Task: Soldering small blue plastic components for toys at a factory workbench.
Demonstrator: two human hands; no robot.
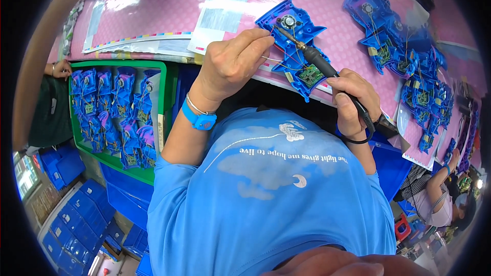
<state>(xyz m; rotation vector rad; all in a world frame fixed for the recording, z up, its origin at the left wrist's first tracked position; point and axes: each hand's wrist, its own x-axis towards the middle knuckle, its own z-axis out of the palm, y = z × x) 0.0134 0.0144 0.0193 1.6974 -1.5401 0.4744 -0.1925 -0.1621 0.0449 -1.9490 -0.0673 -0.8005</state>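
Blue plastic shell (310, 30), hard and glossy, jagged in outline, lies open side up at the near edge of the desk (163, 24), between the 2 hands. Its lower end appears to overhang the edge. Inside: 1 round speaker (288, 21) with a dark rim and pale centre, 1 green circuit board (310, 75), thin loose wires.

Right hand (356, 101): fingers wrapped around the black, smooth-gripped handle of a soldering iron (319, 62); its slim metal shaft angles across the shell toward the speaker's side. Black cord (365, 115) loops by the wrist.

Left hand (234, 62): fingers closed together at the tips, over the shell's left side. A pale thin wire shows just beside them; cannot tell whether they grip it or something finer.

Desk covering pink, patterned, shiny with glare; a white paper strip (205, 42) lies across it. More blue shells (422, 89) heaped to the right, overlapping, hard to count. Left, a green crate (167, 92) with rows of similar shells.

Hard to make out: contact at the iron's tip; solder joints, too small. Upper left, another person's forearm (48, 36), blurred and cut off by the fisheye rim.
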